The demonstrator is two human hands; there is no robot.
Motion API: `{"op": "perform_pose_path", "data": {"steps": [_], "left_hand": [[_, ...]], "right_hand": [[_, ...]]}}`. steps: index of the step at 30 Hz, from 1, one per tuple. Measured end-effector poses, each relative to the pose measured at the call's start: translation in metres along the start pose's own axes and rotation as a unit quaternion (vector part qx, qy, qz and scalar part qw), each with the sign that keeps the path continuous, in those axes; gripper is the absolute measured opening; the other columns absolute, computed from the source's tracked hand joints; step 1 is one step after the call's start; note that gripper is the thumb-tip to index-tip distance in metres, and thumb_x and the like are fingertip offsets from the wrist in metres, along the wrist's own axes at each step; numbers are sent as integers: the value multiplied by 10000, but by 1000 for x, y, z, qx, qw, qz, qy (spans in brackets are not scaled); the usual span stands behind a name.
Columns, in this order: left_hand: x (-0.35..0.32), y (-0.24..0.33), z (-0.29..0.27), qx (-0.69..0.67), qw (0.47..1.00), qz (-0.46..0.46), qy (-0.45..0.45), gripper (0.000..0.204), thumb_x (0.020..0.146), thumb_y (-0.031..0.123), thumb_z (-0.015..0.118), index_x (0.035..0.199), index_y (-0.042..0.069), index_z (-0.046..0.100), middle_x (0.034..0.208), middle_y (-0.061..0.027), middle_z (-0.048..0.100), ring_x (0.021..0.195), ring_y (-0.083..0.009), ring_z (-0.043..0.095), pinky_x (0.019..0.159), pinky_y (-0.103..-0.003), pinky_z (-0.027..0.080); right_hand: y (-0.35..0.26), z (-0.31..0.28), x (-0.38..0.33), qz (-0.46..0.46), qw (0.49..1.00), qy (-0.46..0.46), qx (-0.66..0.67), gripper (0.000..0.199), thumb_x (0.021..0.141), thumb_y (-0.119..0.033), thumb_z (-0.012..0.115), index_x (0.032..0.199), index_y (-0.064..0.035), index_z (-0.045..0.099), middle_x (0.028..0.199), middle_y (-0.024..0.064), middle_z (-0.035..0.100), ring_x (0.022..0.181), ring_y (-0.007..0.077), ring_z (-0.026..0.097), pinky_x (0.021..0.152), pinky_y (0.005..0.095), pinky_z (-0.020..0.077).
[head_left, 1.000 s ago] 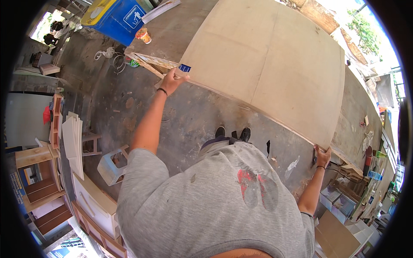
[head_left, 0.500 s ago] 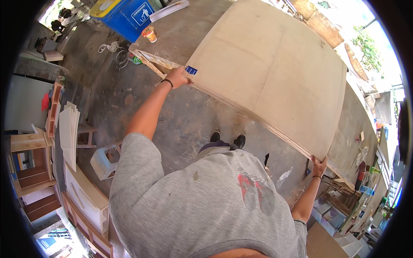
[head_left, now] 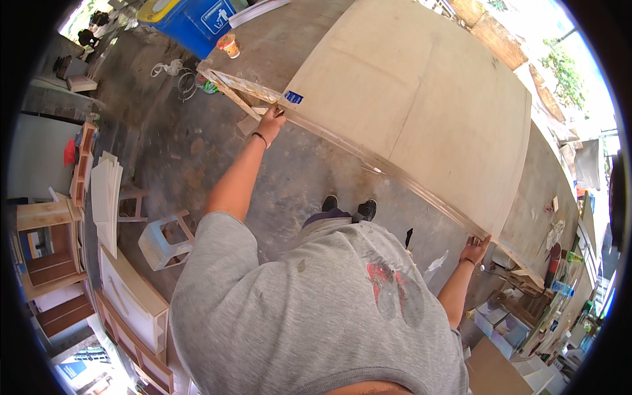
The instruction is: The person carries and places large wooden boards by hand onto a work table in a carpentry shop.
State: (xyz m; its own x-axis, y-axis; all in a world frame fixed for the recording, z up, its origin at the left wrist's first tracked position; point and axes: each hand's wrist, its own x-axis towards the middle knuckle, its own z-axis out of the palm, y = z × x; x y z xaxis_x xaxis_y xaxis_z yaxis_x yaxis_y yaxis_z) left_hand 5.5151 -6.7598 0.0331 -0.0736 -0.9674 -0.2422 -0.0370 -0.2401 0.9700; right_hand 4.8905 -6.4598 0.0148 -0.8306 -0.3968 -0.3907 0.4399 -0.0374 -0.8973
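Note:
A large pale wooden panel (head_left: 408, 99), with a faint seam across its top and a small blue sticker (head_left: 293, 97) at its near left corner, lies on the worktable in front of me. My left hand (head_left: 270, 124) grips the near edge close to that sticker, its fingers closed and partly hidden by the edge. At the near right corner my right hand (head_left: 474, 250) holds the same edge, with its fingers curled at the rim and partly out of sight. Both arms reach forward and wide apart.
An orange cup (head_left: 228, 46) stands on the table's far left, beside a blue bin (head_left: 191, 23). To my left are a light blue plastic stool (head_left: 161, 245), white boards (head_left: 105, 204) and wooden cabinet frames (head_left: 49, 260). Cluttered shelves and a bottle (head_left: 563, 288) are at right.
Both hands have shifted from over the panel's near edge to lower on its front side. More of that edge's front face shows, and my right forearm has moved slightly left.

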Motion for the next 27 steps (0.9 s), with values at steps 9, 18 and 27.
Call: {"op": "perform_pose_path", "data": {"steps": [9,18,27], "left_hand": [[7,-17,23,58,986,92,124,436,686,10,461,1121,-1,428,1083,-89,515,998,-174,496,861,-265,365],[3,-33,23,39,978,144,145,432,669,9,509,1095,-25,451,1017,-114,561,969,-172,532,831,-268,397],[-4,-37,21,8,979,129,158,494,650,-1,532,1130,-30,418,1084,-113,523,1017,-181,504,855,-268,375]], "right_hand": [[10,7,1,-54,994,36,-85,644,752,-519,557,1248,-141,396,1199,21,392,1058,193,365,823,360,342],[-1,21,-17,-51,990,39,-126,697,781,-558,477,1309,-140,296,1363,44,278,1260,237,224,976,459,209],[9,9,-9,-66,982,45,-174,707,774,-582,470,1307,-153,294,1358,5,285,1243,240,250,952,469,235]]}}
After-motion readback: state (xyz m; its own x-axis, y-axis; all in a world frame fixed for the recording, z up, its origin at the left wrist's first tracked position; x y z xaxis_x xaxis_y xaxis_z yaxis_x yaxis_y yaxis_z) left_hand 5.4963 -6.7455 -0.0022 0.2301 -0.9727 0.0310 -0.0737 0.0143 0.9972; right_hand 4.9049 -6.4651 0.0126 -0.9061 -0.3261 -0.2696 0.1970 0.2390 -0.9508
